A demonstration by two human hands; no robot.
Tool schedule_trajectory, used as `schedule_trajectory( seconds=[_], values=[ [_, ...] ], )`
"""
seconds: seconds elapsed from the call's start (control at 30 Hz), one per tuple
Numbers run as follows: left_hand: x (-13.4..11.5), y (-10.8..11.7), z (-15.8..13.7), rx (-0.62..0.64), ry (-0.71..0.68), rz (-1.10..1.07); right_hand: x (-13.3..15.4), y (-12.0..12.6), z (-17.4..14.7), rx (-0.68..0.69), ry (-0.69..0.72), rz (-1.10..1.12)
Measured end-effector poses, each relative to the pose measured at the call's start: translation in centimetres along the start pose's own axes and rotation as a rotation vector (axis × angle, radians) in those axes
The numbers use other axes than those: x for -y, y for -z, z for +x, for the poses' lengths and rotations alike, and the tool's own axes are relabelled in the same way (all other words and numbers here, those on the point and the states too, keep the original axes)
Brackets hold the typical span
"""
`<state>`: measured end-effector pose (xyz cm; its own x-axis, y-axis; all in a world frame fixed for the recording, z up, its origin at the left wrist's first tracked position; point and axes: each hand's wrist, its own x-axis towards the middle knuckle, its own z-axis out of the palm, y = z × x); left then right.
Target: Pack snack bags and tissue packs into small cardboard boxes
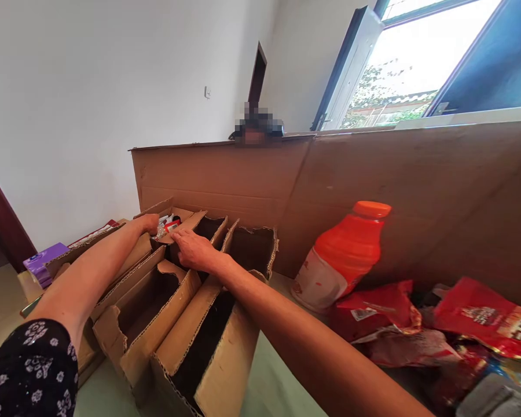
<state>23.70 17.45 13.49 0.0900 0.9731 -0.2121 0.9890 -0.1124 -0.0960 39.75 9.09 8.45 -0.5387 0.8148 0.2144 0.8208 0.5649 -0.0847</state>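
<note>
My left hand (149,223) reaches to the left side of a far cardboard compartment (190,220). Its fingers are curled, and what they hold cannot be made out. My right hand (193,249) is at the same compartment's near right wall, with thumb and fingers pinched on the cardboard edge. Between the two hands, small white and red packets (169,225) lie inside the compartment. Nearer to me and under my forearms stand several open, narrow cardboard boxes (156,353) with rough-cut edges, side by side. Their inner floors are dark.
A tall cardboard panel (226,176) stands behind the boxes; a person's blurred head shows above it. To the right are an orange-capped bottle (345,255), leaning, and red snack bags (488,315). At the far left sits a purple package (47,262).
</note>
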Motion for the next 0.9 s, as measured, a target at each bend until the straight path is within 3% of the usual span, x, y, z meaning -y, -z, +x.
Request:
schedule_trajectory(
  seconds=[0.33, 0.5, 0.6, 0.73, 0.9],
  values=[
    [0.1, -2.0, 1.4, -0.078, 0.12, -0.008, 0.1, 0.5, -0.2, 0.013, 0.018, 0.004],
    [-0.1, -1.2, 0.6, -0.181, 0.174, -0.047, 0.4, 0.6, 0.3, 0.014, 0.015, 0.013],
    [-0.4, 1.2, -0.8, -0.277, 0.194, -0.08, 0.9, 0.5, 1.1, 0.023, 0.004, 0.039],
    [-0.2, 6.7, -4.1, -0.485, 0.202, -0.108, 1.6, 1.1, 2.4, 0.02, 0.004, 0.139],
    [-0.6, 13.3, -13.2, -0.778, 0.179, -0.146, 2.1, 4.7, 0.5, -0.152, -0.046, 0.396]
  ],
)
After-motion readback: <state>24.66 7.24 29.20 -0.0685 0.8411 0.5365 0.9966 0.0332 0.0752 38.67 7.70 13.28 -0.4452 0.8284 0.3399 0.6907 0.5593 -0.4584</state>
